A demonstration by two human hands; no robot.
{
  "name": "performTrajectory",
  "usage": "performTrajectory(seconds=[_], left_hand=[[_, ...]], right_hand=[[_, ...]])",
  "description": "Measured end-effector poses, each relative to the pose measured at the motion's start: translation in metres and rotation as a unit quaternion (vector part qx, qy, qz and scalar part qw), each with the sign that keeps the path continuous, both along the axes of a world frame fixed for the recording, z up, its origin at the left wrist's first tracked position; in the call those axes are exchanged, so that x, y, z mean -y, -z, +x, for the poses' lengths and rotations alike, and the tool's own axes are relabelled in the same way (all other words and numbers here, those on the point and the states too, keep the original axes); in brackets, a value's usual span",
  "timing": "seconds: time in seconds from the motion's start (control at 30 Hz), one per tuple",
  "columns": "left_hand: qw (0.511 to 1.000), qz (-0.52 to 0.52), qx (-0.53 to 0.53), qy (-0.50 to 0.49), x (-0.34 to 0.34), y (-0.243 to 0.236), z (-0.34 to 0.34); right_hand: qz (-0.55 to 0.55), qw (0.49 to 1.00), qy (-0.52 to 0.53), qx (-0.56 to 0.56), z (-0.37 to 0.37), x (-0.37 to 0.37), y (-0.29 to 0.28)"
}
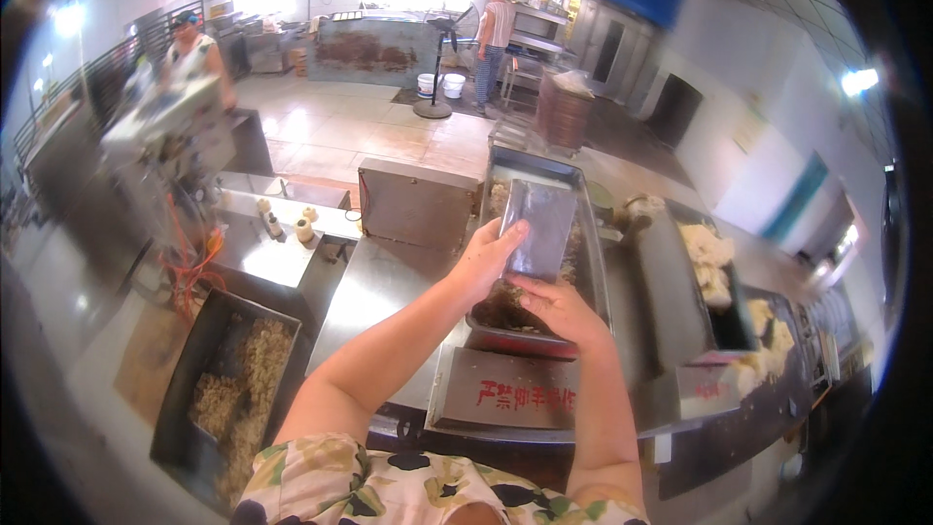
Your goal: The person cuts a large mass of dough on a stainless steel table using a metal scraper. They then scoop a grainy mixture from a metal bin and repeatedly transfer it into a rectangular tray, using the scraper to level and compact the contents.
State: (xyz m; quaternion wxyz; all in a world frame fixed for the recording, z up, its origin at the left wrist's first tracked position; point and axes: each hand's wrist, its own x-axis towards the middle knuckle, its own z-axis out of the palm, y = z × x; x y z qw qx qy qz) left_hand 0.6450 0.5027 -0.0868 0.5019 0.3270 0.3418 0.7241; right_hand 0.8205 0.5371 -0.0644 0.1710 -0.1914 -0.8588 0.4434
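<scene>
A grey, shiny rectangular metal piece, either a plate or a shallow scoop, is held up over a long metal trough. My left hand grips its left side, the thumb lying on its face. At its lower end, my right hand is closed on it, and part of those fingers is hidden. Brown crumbly material lies in the trough beneath both hands. The underside of the metal piece does not show.
A dark bin of crumbly brown material stands at the lower left. Pale dough-like lumps fill a container on the right. A machine with orange cables is at left. One person stands far left, another at the back.
</scene>
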Motion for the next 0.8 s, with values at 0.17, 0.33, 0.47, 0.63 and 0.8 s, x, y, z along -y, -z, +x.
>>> performTrajectory(seconds=[0.17, 0.33, 0.47, 0.63, 0.8], left_hand=[[0.998, 0.01, 0.067, 0.004, 0.009, -0.007, -0.001], [0.998, -0.031, 0.051, 0.004, 0.01, -0.013, 0.005], [0.985, -0.017, -0.105, 0.137, 0.021, -0.02, 0.01], [0.947, -0.039, -0.276, 0.161, 0.024, -0.019, 0.009], [0.936, -0.009, -0.344, 0.076, 0.027, -0.022, 0.013]], right_hand=[[0.059, 0.989, 0.101, 0.088, 0.005, 0.002, -0.005], [-0.033, 0.966, 0.251, -0.054, 0.012, -0.004, 0.015], [-0.069, 0.941, 0.282, -0.173, 0.014, 0.007, 0.008], [-0.006, 0.962, 0.268, -0.056, 0.018, 0.029, -0.013], [-0.032, 0.988, 0.115, -0.102, 0.031, 0.005, 0.028]])
